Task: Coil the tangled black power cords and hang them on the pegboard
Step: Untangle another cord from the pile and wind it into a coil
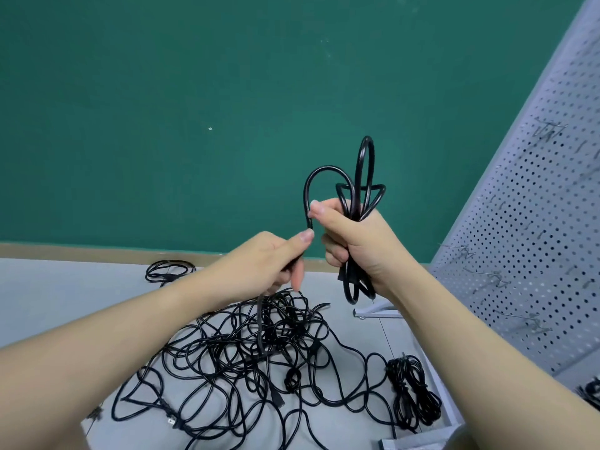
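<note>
Right hand (357, 241) clenched around half-made coil of black power cord (360, 190); left hand (269, 264) pinches its loose run. Big tangled black cord pile (246, 358) on floor, 6 o'clock. One bundled cord (412, 391) at 5 o'clock. White perforated pegboard (535, 222), 3 o'clock, hooks bare: most work remains.

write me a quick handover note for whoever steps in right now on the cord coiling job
Right hand: grips a partly wound cord bundle, loops sticking out above and below the fist.
Left hand: pinches the free run of the same cord, feeding it toward the bundle.
Tangled pile of black cords lies on the floor below the hands.
Done, it seems: one tied bundle on the floor near the pegboard's base, and a loose coil by the wall.
Pegboard stands at right; its visible hooks carry no cords.
Left: finish this coil, work through the pile, hang everything.
</note>
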